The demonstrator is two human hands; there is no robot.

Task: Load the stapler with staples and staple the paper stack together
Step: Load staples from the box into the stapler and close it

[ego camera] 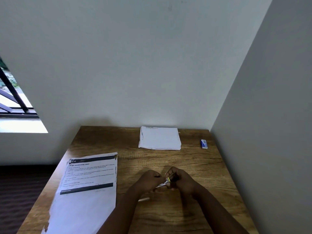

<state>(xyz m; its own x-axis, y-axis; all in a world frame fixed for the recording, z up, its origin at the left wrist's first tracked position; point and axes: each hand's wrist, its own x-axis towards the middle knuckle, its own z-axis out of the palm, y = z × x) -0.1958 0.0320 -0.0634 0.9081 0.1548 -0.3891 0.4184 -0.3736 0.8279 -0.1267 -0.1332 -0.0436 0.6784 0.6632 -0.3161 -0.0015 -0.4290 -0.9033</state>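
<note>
Both hands meet over the middle of the wooden table (194, 166). My right hand (181, 180) grips a small stapler (168, 180), dark with a yellow band and a metal part sticking out to the left. My left hand (148, 182) is closed around that metal end. Whether it holds staples I cannot tell. A white paper stack (159, 138) lies flat at the back of the table, apart from my hands. A small blue and white staple box (204, 143) sits at the back right.
A large printed sheet (87, 186) lies on the left of the table, reaching its front edge. Walls close the table at the back and right. A window (15, 102) is on the left. A thin pale strip (143, 199) lies under my left wrist.
</note>
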